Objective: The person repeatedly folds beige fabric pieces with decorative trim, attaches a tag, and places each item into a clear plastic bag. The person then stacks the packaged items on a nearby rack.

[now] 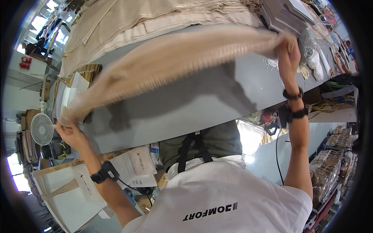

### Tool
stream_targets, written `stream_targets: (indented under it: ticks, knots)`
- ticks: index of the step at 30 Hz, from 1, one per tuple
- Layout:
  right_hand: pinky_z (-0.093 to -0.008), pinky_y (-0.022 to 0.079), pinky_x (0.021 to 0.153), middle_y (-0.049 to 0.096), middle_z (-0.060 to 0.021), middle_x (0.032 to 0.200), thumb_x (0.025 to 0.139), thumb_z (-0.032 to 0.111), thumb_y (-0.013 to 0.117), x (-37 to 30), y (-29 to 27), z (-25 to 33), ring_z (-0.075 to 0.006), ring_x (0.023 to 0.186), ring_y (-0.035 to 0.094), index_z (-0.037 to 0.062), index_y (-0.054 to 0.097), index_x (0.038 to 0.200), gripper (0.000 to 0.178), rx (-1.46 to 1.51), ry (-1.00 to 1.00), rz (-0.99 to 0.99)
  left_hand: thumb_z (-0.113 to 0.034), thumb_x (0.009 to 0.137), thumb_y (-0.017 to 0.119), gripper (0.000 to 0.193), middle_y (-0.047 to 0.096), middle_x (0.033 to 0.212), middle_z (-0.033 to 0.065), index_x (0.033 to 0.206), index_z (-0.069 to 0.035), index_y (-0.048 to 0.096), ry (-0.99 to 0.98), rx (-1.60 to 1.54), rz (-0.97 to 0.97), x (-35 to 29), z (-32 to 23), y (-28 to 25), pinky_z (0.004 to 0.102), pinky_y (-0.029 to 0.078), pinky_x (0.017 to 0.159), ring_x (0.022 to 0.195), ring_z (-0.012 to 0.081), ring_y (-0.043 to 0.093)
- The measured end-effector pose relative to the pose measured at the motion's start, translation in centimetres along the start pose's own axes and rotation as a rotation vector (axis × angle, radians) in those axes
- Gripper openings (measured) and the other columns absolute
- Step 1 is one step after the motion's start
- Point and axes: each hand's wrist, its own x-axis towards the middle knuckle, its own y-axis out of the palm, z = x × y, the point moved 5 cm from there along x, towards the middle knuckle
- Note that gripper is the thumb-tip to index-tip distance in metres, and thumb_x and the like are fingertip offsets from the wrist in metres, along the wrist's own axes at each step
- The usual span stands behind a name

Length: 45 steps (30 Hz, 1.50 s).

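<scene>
A long beige knitted cloth (175, 58) is stretched in the air above a grey table (202, 105), blurred by motion. My left hand (69, 131) grips its left end near the table's left edge. My right hand (288, 52) is raised and grips the cloth's right end over the table's right part. Both wrists wear dark bands.
A pile of folded beige cloths (147, 17) lies at the table's far side. White bags and paper sheets (136, 165) sit at the lower left. A small white fan (41, 129) stands on the left. Clear packed bundles (330, 167) are stacked on the right.
</scene>
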Motion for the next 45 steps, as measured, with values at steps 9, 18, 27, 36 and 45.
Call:
stream_targets:
  ticks: [9,18,27,36,45]
  knots:
    - [-0.0399,0.052,0.097,0.070,-0.0116,0.130,0.097,0.018,0.075,-10.5,-2.4,-0.6,-0.0314,0.119,0.064,0.0026,0.076,0.109,0.019,-0.346,0.196,0.702,0.006,0.098,0.052,0.024,0.072,0.110,0.0100,0.114,-0.001,0.069,-0.528,0.254,0.024,-10.1,7.9,-4.8,0.0292,0.050,0.097,0.103,0.0164,0.066]
    - [-0.0324,0.056,0.079,0.075,-0.0144,0.099,0.099,0.010,0.072,-16.1,12.7,10.1,-0.0233,0.088,0.072,-0.0008,0.076,0.104,0.013,0.300,0.223,0.798,-0.031,0.100,0.074,0.037,0.076,0.097,0.0101,0.110,0.005,0.074,-0.600,0.711,0.370,-7.2,6.5,-0.9,0.0272,0.052,0.080,0.087,0.0136,0.067]
    - [-0.0415,0.053,0.111,0.055,-0.0180,0.150,0.110,0.044,0.054,-27.4,27.3,17.8,-0.0272,0.135,0.059,0.0008,0.047,0.153,0.061,1.195,1.500,1.174,-0.021,0.104,0.068,0.046,0.067,0.130,0.0096,0.143,0.000,0.056,-0.678,-0.198,0.125,-6.9,2.3,1.3,0.0292,0.054,0.094,0.113,0.0164,0.066]
    - [-0.0525,0.046,0.115,0.056,-0.0186,0.149,0.108,0.055,0.049,-18.9,13.5,4.8,-0.0344,0.139,0.054,0.0030,0.050,0.146,0.065,1.100,1.420,0.330,-0.014,0.106,0.064,0.052,0.074,0.115,0.0076,0.155,-0.008,0.046,-0.767,-0.050,0.217,-9.4,4.1,-1.2,0.0194,0.041,0.054,0.074,0.0034,0.060]
    - [-0.0363,0.057,0.098,0.067,-0.0066,0.137,0.094,0.009,0.073,-8.8,4.5,-4.5,-0.0221,0.120,0.067,0.0099,0.059,0.148,0.056,0.423,0.875,0.656,-0.007,0.092,0.075,0.056,0.070,0.127,0.0035,0.146,-0.003,0.061,-0.469,0.393,0.897,-7.9,2.8,0.3,0.0260,0.051,0.073,0.089,0.0091,0.061]
